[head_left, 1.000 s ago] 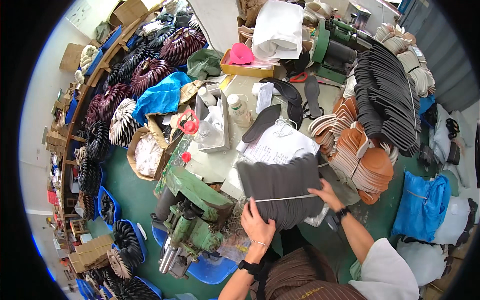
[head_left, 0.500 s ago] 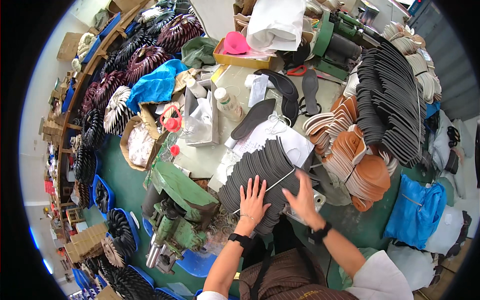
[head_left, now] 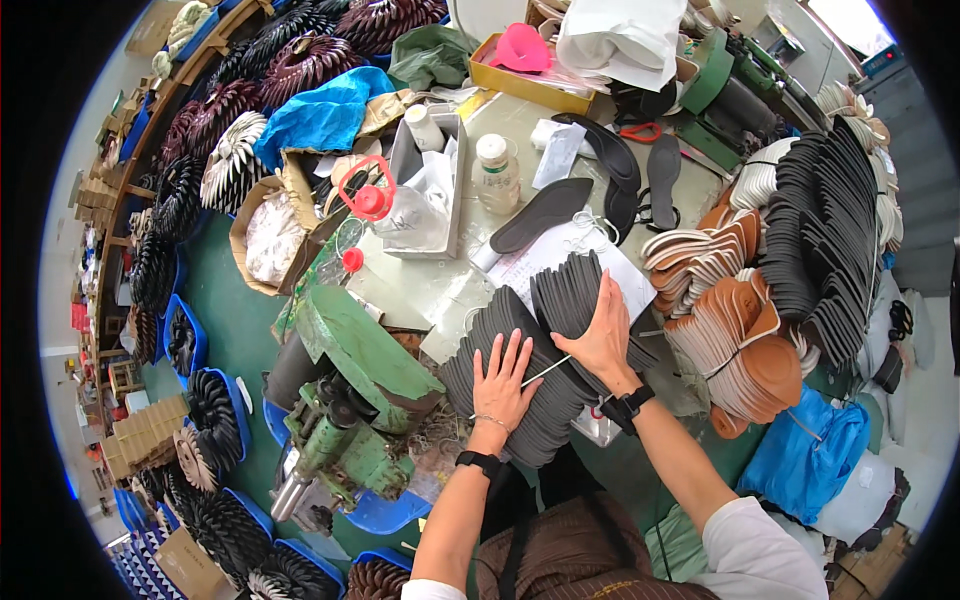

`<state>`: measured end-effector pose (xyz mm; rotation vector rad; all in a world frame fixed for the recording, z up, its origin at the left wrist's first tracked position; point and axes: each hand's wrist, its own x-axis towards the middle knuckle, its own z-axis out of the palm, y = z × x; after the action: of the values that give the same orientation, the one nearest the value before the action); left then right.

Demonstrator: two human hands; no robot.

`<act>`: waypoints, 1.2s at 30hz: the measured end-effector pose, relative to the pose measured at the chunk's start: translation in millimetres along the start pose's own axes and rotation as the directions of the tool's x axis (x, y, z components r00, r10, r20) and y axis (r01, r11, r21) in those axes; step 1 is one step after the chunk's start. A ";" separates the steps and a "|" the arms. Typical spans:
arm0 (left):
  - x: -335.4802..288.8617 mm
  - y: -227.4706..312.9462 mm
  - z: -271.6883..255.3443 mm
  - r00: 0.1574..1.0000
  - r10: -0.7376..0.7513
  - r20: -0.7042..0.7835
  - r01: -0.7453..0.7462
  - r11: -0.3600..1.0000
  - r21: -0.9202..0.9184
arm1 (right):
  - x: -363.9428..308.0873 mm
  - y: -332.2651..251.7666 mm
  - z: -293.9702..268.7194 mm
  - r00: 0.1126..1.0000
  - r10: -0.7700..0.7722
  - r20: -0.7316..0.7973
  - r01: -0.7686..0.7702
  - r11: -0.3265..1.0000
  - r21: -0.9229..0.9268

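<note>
A bundle of dark grey shoe insoles (head_left: 494,330), with a white tie (head_left: 546,371) across it, lies in front of me at the near side of the table. Flat on its left part rests my left hand (head_left: 503,380), fingers spread. My right hand (head_left: 604,345) touches the right part, fingers stretched out and thumb apart, the thumb tip close to the tie. Between the two parts of the bundle a gap shows at its far end. What lies beneath my palms is hidden. Beyond the bundle are a written paper sheet (head_left: 540,262) and a loose dark insole (head_left: 541,216).
A green machine (head_left: 365,360) stands close by my left forearm. Tied brown-and-white insoles (head_left: 735,330) and a tall dark stack (head_left: 825,230) sit at right. Farther back are a grey box (head_left: 450,215), a white bottle (head_left: 496,178) and red-handled scissors (head_left: 640,132).
My right hand has come down from above onto the bundle's right part. The bundle has parted at its far end. The whole view has shifted, with the table things now further right.
</note>
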<state>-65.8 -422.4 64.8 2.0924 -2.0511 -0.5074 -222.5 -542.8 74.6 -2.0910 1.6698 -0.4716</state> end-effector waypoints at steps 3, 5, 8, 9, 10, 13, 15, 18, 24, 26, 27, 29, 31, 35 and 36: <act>-1.5 6.7 4.1 0.999 0.035 -0.022 -0.032 0.994 0.103 | -12.6 -22.1 16.2 0.999 0.036 -0.006 -0.037 0.976 -0.213; -1.8 5.7 4.9 0.999 0.037 -0.013 -0.036 0.993 0.113 | -8.0 -23.0 15.3 0.997 0.071 -0.002 -0.071 0.984 -0.165; -5.3 6.1 8.2 0.998 0.048 -0.035 -0.045 0.996 0.079 | 7.3 -20.5 -2.8 0.977 0.180 -0.113 -0.168 0.980 0.108; -5.3 6.7 11.0 0.996 0.057 -0.075 -0.051 0.996 0.079 | 15.2 -17.6 -7.9 0.947 0.242 -0.210 -0.183 0.946 0.266; -1.2 9.8 8.7 0.998 0.044 -0.042 -0.041 0.996 0.085 | 24.6 -14.5 -18.9 0.927 0.320 -0.197 -0.170 0.826 0.538; -4.6 10.1 8.3 0.999 0.018 0.029 -0.019 0.998 0.056 | 27.9 -37.5 -69.7 0.924 0.378 0.055 -0.094 0.088 0.992; -4.3 8.3 -0.1 0.997 -0.016 0.081 0.017 1.000 -0.015 | 11.6 -51.5 -113.9 0.897 0.403 0.182 -0.083 -0.252 0.964; -10.5 0.6 -12.5 0.994 -0.104 0.026 0.104 0.858 -0.503 | -16.5 -51.7 -147.7 0.921 0.231 0.314 -0.256 -0.250 0.934; -79.2 47.8 -176.7 0.992 -0.106 -0.065 -0.058 0.064 -0.996 | -87.9 -123.7 -159.7 0.790 -0.137 0.598 -0.610 -0.074 0.789; -121.1 38.2 -193.2 0.932 -0.314 -0.180 -0.116 0.213 -0.970 | -102.9 -168.3 -153.8 0.785 -0.339 0.518 -0.532 0.056 0.845; -140.5 35.6 -204.7 0.887 -0.424 -0.183 -0.134 0.143 -0.981 | -109.9 -185.6 -145.3 0.854 -0.395 0.339 -0.260 0.242 0.935; -184.7 19.8 -216.1 0.770 -0.570 -0.287 -0.137 0.292 -0.947 | -140.2 -220.1 -137.3 0.827 -0.417 0.377 -0.211 0.392 0.896; -226.2 9.0 -223.5 0.653 -0.649 -0.391 -0.093 0.443 -0.892 | -176.8 -258.1 -130.8 0.759 -0.472 0.448 -0.329 0.316 0.890; -305.9 -24.9 -193.8 0.452 -0.804 -0.386 -0.063 0.403 -0.913 | -228.4 -311.6 -112.4 0.659 -0.620 0.426 0.034 0.591 0.806; -323.7 -31.6 -195.2 0.441 -0.792 -0.421 -0.020 0.461 -0.887 | -238.1 -322.0 -105.9 0.636 -0.605 0.479 -0.004 0.618 0.786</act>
<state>33.6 -122.5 274.8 1.6656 -0.4457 -0.3001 -60.8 -261.5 332.2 -1.5890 0.4539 -0.2825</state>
